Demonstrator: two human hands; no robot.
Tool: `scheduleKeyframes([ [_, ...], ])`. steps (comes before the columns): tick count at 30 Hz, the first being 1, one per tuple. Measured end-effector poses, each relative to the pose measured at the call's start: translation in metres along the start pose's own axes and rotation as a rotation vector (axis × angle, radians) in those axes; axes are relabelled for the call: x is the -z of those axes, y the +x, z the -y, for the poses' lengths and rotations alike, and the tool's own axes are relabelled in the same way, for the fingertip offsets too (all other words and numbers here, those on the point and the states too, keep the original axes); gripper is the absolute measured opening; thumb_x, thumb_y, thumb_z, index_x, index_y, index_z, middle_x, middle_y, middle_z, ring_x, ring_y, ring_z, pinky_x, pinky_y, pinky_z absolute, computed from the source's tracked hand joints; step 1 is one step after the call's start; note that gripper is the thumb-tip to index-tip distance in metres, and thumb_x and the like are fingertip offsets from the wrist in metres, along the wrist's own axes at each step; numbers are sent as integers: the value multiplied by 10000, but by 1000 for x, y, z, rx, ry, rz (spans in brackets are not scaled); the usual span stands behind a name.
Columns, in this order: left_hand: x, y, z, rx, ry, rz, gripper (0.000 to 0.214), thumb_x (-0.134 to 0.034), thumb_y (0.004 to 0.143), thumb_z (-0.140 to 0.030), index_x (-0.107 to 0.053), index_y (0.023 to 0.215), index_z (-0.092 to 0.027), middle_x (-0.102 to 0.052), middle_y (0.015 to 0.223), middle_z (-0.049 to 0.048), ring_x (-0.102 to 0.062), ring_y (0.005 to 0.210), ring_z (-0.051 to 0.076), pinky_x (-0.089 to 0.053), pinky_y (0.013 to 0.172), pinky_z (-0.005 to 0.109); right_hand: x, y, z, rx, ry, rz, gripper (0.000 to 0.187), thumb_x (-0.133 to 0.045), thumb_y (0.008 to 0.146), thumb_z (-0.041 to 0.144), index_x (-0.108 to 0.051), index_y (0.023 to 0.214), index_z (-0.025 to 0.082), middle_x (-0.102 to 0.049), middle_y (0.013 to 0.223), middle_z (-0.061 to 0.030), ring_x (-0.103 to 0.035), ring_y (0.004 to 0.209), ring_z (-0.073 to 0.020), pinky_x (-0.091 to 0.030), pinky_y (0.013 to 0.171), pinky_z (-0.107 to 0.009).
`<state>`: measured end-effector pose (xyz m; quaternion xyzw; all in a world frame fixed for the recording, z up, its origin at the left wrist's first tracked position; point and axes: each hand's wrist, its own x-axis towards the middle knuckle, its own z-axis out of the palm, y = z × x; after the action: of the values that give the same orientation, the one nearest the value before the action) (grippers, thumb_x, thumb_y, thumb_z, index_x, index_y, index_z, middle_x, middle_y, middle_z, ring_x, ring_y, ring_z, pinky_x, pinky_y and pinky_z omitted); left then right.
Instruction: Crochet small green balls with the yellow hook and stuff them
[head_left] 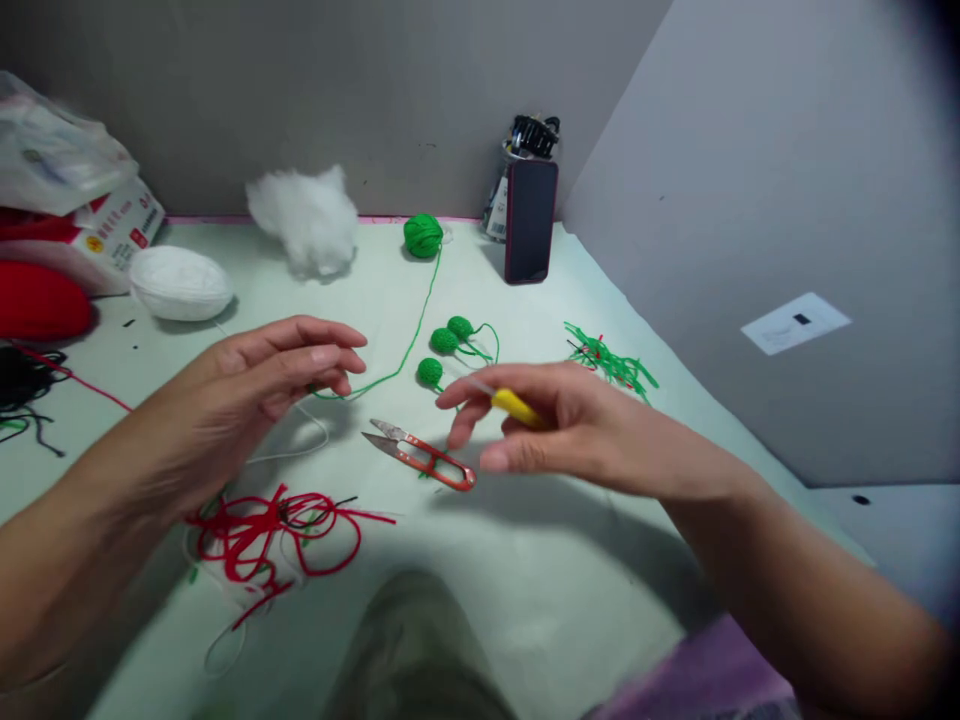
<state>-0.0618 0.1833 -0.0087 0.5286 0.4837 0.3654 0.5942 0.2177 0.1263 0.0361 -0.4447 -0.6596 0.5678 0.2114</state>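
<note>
My left hand (pixel 281 370) hovers over the left middle of the table, fingers loosely bent and apart. A strand of green yarn (pixel 411 345) runs from a green yarn ball (pixel 424 236) to just behind its fingertips; whether it touches them I cannot tell. A crochet hook with a yellow handle (pixel 517 408) is tucked in my right hand (pixel 559 425), its thin metal shaft pointing left. Orange-handled thread snips (pixel 420 455) lie between my hands, near the right fingertips. Beyond them sit several small green crocheted balls (pixel 430 372) with yarn tails.
Red yarn pieces (pixel 277 535) lie in front of my left forearm. Green scraps (pixel 611 360) are at right. Along the back stand white stuffing (pixel 307 220) and a phone (pixel 531 222) propped on a container. White yarn (pixel 181 284) and red yarn (pixel 41 302) sit left.
</note>
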Motion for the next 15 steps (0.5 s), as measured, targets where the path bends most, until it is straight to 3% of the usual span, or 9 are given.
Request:
scheduleKeyframes([
  [2,5,-4,-12,-27,254,67,365,-798,824,-477,-811,1125,-271,-820,970,-7,-718,975,202,-521,799,182,-11,-13,2,24,20,80,412,-578,1042,376,-604,1433,250,-784,1133,-44,-702,1048,-184,-541,889,-322],
  [4,8,-10,-19,-51,442,86,343,-814,785,-440,-837,1091,-288,-838,985,19,-742,976,245,-531,769,200,-20,-21,0,61,14,86,411,-455,1095,375,-588,1462,246,-792,1075,-45,-697,1005,-172,-539,853,-313],
  [7,16,-22,-16,-130,495,38,225,-795,772,-383,-865,968,-297,-843,917,49,-760,906,263,-547,760,211,-28,-25,-8,69,-78,7,381,-436,1102,374,-649,1378,221,-791,984,-45,-693,878,-161,-534,777,-295],
  [9,24,-31,-9,-220,521,13,250,-803,777,-393,-858,1002,-299,-832,1089,50,-739,1026,273,-547,776,199,-32,-26,-15,75,-249,-46,321,-451,1095,312,-695,1281,217,-784,1077,-62,-704,964,-175,-531,854,-311],
  [10,28,-36,-5,-221,576,13,328,-804,797,-404,-836,1110,-310,-795,1237,41,-709,1116,281,-541,748,192,-35,-26,-19,77,-376,-57,306,-451,1087,265,-704,1252,212,-774,1110,-76,-706,981,-189,-529,861,-325],
  [11,33,-41,-2,-260,602,-18,383,-832,759,-451,-832,1119,-319,-794,1236,37,-714,1086,281,-513,609,178,-37,-27,-22,72,-525,-65,308,-445,1075,210,-706,1237,205,-765,1106,-92,-707,956,-203,-527,836,-340],
  [12,37,-47,1,-278,609,-59,418,-844,741,-483,-829,1127,-324,-791,1236,38,-708,1106,288,-517,608,181,-40,-28,-26,67,-667,-58,325,-432,1060,162,-705,1234,194,-754,1073,-106,-702,904,-215,-525,792,-351],
  [15,45,-68,2,-258,522,-209,333,-823,775,-500,-841,1061,-332,-776,1268,21,-625,1304,307,-531,942,218,-48,-35,-31,44,-906,-91,340,-439,1009,74,-706,1201,158,-726,1040,-145,-690,869,-251,-533,757,-393],
])
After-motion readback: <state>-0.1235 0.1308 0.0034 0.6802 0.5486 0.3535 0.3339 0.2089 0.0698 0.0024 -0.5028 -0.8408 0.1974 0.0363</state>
